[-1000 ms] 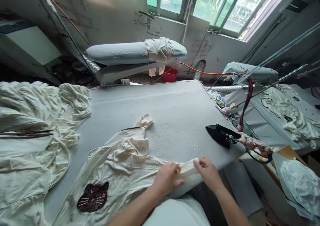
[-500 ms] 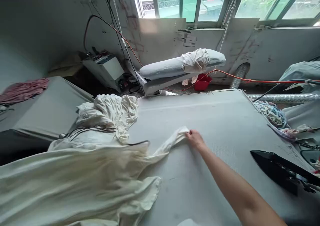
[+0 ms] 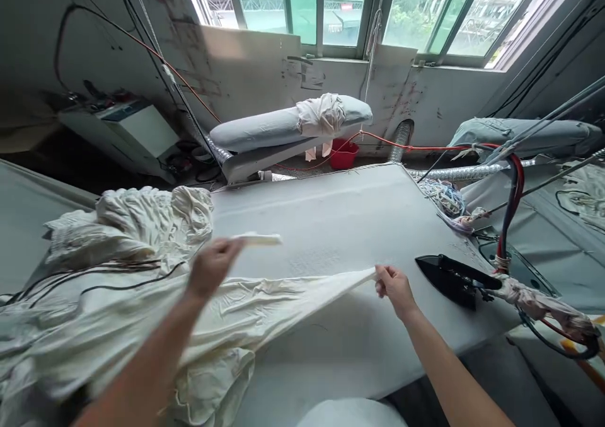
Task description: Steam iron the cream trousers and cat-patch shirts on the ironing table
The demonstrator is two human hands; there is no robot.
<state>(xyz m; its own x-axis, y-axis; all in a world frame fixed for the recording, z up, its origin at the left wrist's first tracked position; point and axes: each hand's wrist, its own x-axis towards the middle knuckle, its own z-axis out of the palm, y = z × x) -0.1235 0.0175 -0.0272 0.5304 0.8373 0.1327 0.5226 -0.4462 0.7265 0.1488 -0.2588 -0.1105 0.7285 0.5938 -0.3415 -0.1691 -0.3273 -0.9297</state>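
Observation:
A cream garment point(image 3: 246, 310) is stretched above the grey padded ironing table point(image 3: 340, 225). My left hand point(image 3: 212, 266) is raised over the table's left part, closed on one end of the cloth, a narrow strip sticking out to the right. My right hand point(image 3: 394, 288) pinches the garment's other corner near the table's front right. The cloth between them is pulled taut. A black iron point(image 3: 449, 279) rests on the table just right of my right hand.
A heap of crumpled cream garments point(image 3: 137, 225) with dark cords lies at the table's left. A sleeve board point(image 3: 283, 128) stands behind the table under the windows. Hoses and cables point(image 3: 513, 187) hang at the right, with tangled cords point(image 3: 442, 194) at the table's right edge.
My left hand has come into view and lifted one end of the garment. My right hand has moved right and nearer with the other corner, stretching the cloth out.

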